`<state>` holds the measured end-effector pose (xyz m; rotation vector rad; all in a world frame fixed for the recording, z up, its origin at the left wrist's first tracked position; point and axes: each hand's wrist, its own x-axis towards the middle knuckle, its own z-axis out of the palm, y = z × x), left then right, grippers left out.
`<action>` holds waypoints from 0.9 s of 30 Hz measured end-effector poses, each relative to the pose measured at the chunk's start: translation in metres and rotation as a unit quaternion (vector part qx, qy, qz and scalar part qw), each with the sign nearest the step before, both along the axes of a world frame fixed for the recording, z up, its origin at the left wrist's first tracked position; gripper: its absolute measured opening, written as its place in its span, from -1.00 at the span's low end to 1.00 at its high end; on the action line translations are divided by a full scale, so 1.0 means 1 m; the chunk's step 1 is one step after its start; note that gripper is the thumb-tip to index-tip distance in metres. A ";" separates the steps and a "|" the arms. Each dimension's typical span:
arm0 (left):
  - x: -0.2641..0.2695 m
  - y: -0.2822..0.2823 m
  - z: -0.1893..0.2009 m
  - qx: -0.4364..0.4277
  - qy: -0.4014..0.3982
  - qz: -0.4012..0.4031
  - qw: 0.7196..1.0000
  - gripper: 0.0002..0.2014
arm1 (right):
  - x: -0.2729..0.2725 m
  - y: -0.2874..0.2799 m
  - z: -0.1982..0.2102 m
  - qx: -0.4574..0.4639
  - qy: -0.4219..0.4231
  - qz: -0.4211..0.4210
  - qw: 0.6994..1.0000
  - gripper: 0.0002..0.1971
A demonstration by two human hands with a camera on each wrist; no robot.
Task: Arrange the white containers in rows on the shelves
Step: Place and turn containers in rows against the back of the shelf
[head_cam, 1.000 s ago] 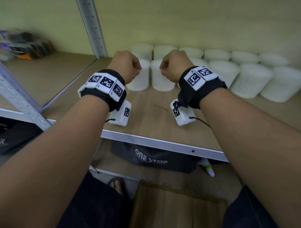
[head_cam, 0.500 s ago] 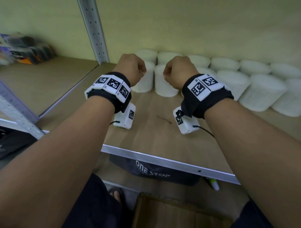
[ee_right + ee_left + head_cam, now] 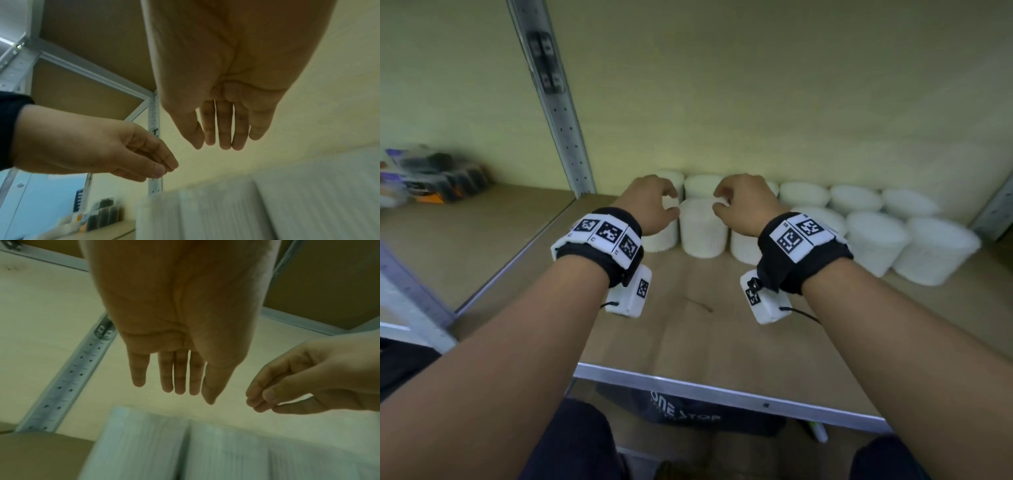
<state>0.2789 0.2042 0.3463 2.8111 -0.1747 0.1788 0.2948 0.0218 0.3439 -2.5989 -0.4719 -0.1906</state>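
Observation:
White ribbed containers stand in two rows at the back of the wooden shelf [image 3: 705, 335]. The front row [image 3: 702, 229] runs to the right end [image 3: 935, 250], and the back row [image 3: 804, 193] stands against the wall. My left hand [image 3: 669, 205] and right hand [image 3: 719, 202] hover side by side just above the front row. One front container shows between them. Neither hand holds anything. The left wrist view shows the left hand's fingers [image 3: 179, 382] straight above blurred containers [image 3: 185, 451]. Straight fingers [image 3: 224, 139] also show in the right wrist view.
A perforated metal upright [image 3: 561, 116] rises at the shelf's left rear corner, and another [image 3: 996, 209] stands at the far right. Dark packets [image 3: 431, 174] lie on the neighbouring left shelf. Below the metal front edge [image 3: 722, 387] sits a dark bag [image 3: 681, 407].
Both hands were fists in front of the containers. They have since opened and now hover over the front row. The view has tilted upward.

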 end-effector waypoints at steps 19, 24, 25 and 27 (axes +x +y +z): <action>0.028 -0.279 -0.001 -0.086 0.023 -0.208 0.974 -0.53 | -0.019 -0.266 0.014 -0.065 0.093 -0.254 0.961 -0.60; 0.038 -0.309 -0.016 -0.036 0.055 -0.192 0.979 -0.49 | -0.020 -0.290 -0.002 -0.089 0.133 -0.261 0.952 -0.50; 0.039 -0.311 -0.020 -0.026 0.062 -0.186 0.980 -0.48 | -0.019 -0.292 -0.005 -0.095 0.134 -0.259 0.952 -0.49; 0.043 -0.311 -0.025 -0.025 0.060 -0.180 0.981 -0.49 | -0.018 -0.294 -0.008 -0.104 0.130 -0.257 0.952 -0.49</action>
